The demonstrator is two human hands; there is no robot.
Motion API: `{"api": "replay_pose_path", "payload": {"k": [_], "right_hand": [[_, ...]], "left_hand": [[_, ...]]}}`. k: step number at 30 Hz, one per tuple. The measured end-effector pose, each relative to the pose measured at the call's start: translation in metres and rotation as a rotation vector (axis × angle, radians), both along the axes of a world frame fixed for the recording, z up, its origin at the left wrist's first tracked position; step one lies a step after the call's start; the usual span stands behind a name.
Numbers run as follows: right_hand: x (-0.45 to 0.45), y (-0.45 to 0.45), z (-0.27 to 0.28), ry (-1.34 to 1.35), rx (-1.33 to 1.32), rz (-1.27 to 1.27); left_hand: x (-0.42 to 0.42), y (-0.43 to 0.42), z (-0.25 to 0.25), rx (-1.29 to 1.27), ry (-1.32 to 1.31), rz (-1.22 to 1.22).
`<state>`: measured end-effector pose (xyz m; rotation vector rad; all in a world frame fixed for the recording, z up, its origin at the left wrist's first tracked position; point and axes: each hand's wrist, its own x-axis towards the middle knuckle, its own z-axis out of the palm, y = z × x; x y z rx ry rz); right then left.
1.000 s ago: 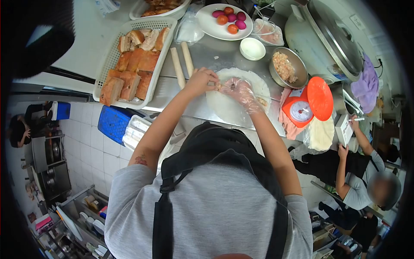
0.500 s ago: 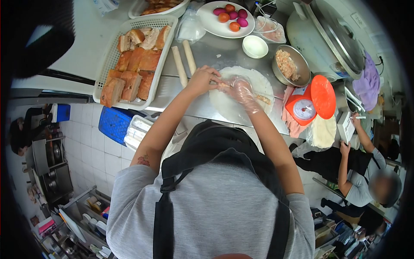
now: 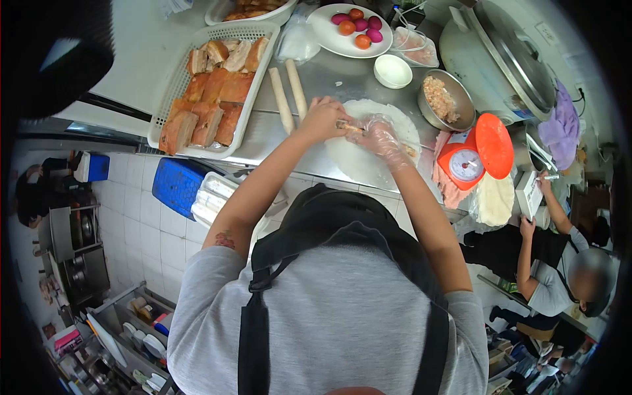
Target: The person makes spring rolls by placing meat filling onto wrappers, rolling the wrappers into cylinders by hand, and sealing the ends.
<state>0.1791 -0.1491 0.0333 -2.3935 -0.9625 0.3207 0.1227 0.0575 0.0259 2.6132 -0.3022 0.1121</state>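
Note:
A thin white round dough sheet (image 3: pixel 362 158) lies on the steel counter under my hands. A strip of minced filling (image 3: pixel 353 129) runs across it, and more filling shows at its right side. My bare left hand (image 3: pixel 322 120) is at the sheet's left edge, fingers closed at the left end of the filling. My right hand (image 3: pixel 382 136), in a clear plastic glove, has its fingers pressed together on the filling from the right. Two pale rolling pins (image 3: pixel 281 100) lie left of the sheet. Behind it to the right stands a steel bowl of minced filling (image 3: pixel 440 99).
A basket of roast meat (image 3: pixel 249 118) is at the left. Behind are a white bowl (image 3: pixel 394 71) and a plate (image 3: pixel 322 33) of red and purple items. An orange scale (image 3: pixel 465 164) and a large steel pot (image 3: pixel 471 72) stand right. A co-worker (image 3: pixel 556 263) holds a white box.
My left hand has moved slightly right, its fingers now nearer my gloved hand and lower over the filling. The view has shifted a little, so the counter items sit slightly further right.

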Motion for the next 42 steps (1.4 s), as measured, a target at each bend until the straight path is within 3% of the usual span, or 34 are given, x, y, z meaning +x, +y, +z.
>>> {"api": "replay_pose_path", "payload": {"k": [6,12,15,21,27,34,37,38,42], "right_hand": [[0.0,-0.016,-0.012,-0.084,-0.026,-0.03],[0.0,-0.013,0.001,0.108,-0.08,-0.079],[-0.009,-0.003,0.011,-0.065,-0.02,0.008],[-0.004,0.008,-0.005,-0.043,-0.039,0.009],[0.01,-0.058,-0.017,-0.08,-0.085,-0.045],[0.02,-0.119,-0.014,0.119,0.033,-0.129],[0.014,-0.133,-0.014,-0.1,0.071,-0.116],[0.019,-0.135,-0.015,-0.044,0.071,-0.101],[0.023,-0.144,-0.021,0.06,0.084,-0.08]], "left_hand": [[0.002,-0.004,-0.018,-0.09,-0.013,0.009],[-0.003,-0.003,-0.014,-0.085,-0.047,0.015],[-0.001,-0.001,-0.016,-0.071,-0.092,0.029],[-0.004,0.011,-0.016,-0.058,-0.042,0.001],[-0.009,0.01,-0.007,-0.036,-0.004,-0.002],[-0.01,0.006,-0.006,-0.021,0.044,0.035],[-0.01,-0.009,0.007,0.067,0.065,0.039],[-0.009,-0.015,0.013,0.108,0.073,0.033],[0.002,-0.065,0.005,-0.052,-0.037,-0.073]]}}
